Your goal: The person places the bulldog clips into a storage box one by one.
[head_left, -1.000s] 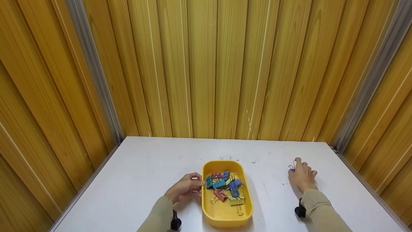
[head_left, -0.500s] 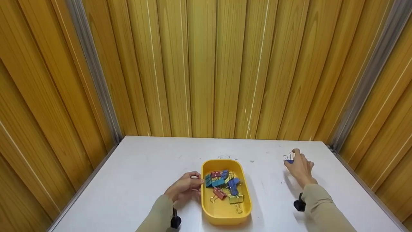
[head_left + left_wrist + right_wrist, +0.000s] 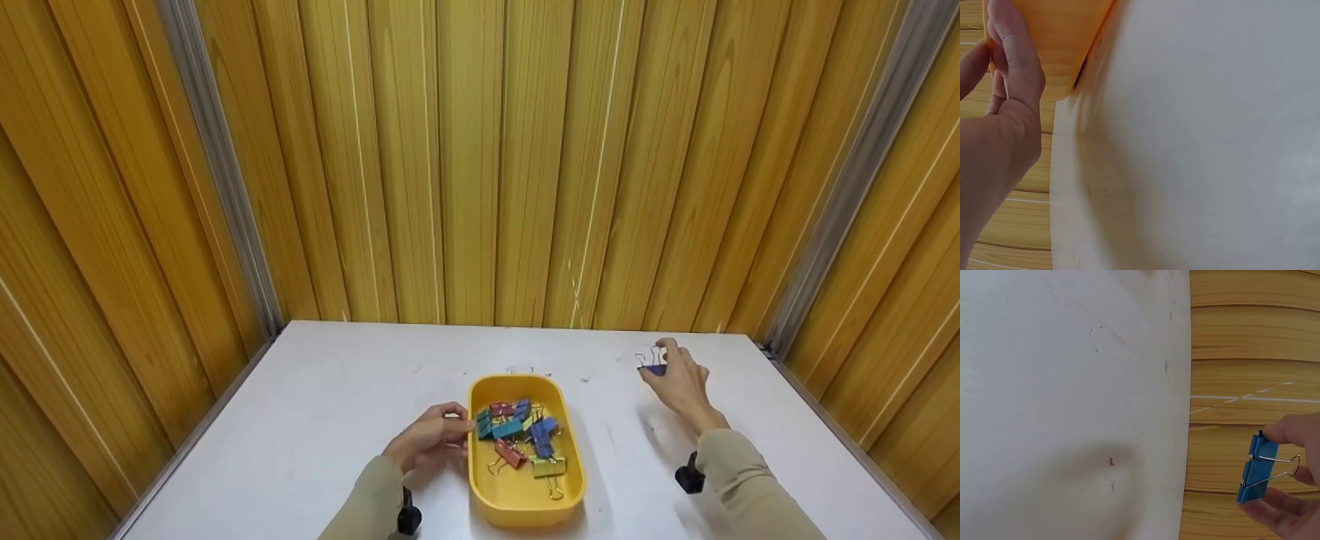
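The blue binder clip is pinched in my right hand, lifted off the white surface and held well to the right of the yellow tray, nearer the wood-panelled wall than the tray's far rim is. From the right wrist view, the thumb and fingertips close on the clip at its body and wire loops, so the hold is narrow. My left hand sits against the tray's left wall, fingers curled round the rim and steadying it. The risk I judge most likely is a slip: the clip's painted steel body is smooth and wedge-shaped, and its thin wire handles can pivot, so a pinch on a handle could let the body swing and drop to the surface right of the tray. If pressure lands on both handles at once, the spring jaw may open and snap. The tray is glossy moulded plastic with rounded corners and a shallow wall, so a clip dropped from height could bounce out, or the light tray could skid if my left hand eases. Inside the tray lies a heap of clips in blue, teal, red and yellow-green, wire loops tangled; one more could hook there. The surface is matt, flat and lightly scuffed.
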### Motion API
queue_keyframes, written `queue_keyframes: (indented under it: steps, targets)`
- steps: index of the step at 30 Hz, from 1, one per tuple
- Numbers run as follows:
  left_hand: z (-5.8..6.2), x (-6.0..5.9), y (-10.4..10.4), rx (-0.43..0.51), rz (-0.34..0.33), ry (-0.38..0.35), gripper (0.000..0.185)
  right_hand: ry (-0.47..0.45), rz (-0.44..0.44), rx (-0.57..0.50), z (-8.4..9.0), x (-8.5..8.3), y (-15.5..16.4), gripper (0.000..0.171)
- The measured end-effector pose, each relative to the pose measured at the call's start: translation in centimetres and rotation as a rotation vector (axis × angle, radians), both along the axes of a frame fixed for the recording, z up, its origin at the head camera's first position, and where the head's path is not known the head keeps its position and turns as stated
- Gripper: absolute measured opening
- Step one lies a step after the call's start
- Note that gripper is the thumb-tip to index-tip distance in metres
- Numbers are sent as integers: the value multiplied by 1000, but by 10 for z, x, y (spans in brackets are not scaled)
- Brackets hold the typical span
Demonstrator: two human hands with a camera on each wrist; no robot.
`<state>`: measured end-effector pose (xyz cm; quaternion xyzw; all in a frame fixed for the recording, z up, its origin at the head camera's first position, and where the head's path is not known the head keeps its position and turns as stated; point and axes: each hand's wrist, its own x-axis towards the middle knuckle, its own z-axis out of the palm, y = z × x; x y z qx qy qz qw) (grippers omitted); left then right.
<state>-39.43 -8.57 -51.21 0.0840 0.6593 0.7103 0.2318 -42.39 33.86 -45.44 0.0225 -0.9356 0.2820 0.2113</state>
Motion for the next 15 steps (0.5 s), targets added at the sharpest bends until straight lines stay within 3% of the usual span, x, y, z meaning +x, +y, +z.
queue_keyframes:
  steps: [15]
  targets:
    - [2, -4, 2, -1, 1, -16, 12, 69, 134, -24, 19, 2, -54, 54]
